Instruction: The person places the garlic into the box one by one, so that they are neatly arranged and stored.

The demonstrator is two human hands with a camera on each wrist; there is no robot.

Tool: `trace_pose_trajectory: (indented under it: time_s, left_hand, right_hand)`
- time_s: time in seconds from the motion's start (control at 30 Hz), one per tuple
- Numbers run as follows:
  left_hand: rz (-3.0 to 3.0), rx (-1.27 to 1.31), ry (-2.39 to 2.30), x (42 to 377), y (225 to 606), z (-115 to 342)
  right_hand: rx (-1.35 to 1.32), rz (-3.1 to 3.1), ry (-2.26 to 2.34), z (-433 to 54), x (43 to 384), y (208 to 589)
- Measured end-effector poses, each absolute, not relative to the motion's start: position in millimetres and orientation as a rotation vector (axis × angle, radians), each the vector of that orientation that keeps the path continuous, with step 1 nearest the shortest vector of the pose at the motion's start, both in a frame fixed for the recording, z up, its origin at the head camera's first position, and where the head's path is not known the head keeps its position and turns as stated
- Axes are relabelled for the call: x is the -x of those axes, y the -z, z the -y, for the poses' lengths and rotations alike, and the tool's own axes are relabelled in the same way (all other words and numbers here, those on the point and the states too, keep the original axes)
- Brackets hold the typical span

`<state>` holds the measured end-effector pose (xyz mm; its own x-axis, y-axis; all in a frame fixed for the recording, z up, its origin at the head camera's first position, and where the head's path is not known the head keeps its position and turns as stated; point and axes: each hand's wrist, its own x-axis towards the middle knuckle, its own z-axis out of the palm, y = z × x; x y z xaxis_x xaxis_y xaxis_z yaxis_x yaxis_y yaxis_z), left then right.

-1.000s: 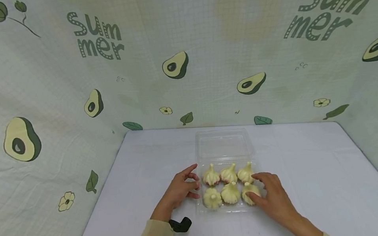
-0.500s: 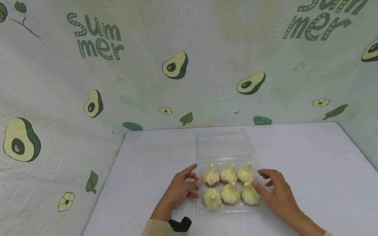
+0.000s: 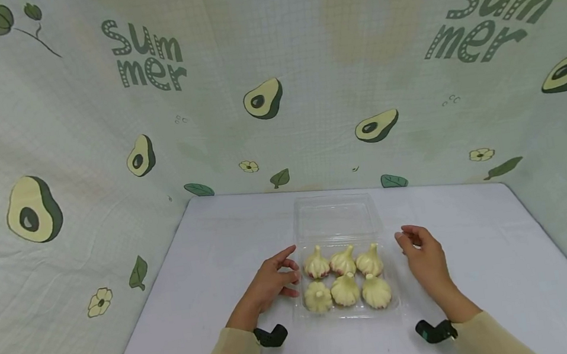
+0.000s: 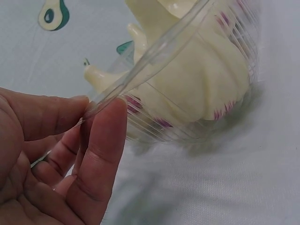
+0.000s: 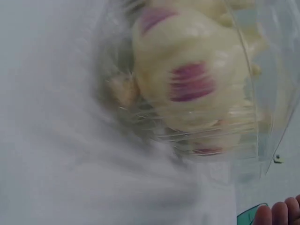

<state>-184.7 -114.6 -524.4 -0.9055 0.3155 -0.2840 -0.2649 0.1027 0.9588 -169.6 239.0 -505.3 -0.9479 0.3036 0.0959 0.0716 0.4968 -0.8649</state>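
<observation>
A clear plastic clamshell box (image 3: 302, 315) stands on the white-covered table with its lid (image 3: 335, 217) folded back, away from me. Several garlic bulbs fill its base in two rows, among them a front-right bulb (image 3: 376, 291). At the left side is my left hand (image 3: 270, 281); the left wrist view shows its thumb and a finger (image 4: 108, 136) pinching the box's rim beside a purple-streaked bulb (image 4: 201, 79). My right hand (image 3: 425, 257) is raised to the right of the box, apart from it, with loosely bent fingers and nothing held.
The white table (image 3: 227, 238) spreads out on both sides of the box. A cloth wall (image 3: 316, 95) printed with avocados and leaves stands behind it, with matching sides left and right. Black wrist cameras, one of them the left wrist camera (image 3: 272, 337), sit on both wrists.
My right hand has let go of the front-right garlic bulb and moved right and away from me, beside the box. My left hand stays at the box's left rim.
</observation>
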Motion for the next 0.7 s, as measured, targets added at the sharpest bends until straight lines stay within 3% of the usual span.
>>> trace_pose_trajectory:
  time_s: [0.4, 0.7]
  left_hand:
    - [-1.932, -0.013, -1.844, 178, 522, 120]
    - [-1.845, -0.101, -1.815, 170, 519, 126]
  right_hand:
    - [0.501, 2.524, -1.929, -249, 212, 506]
    - [0.375, 2.651, -2.005, -250, 226, 509]
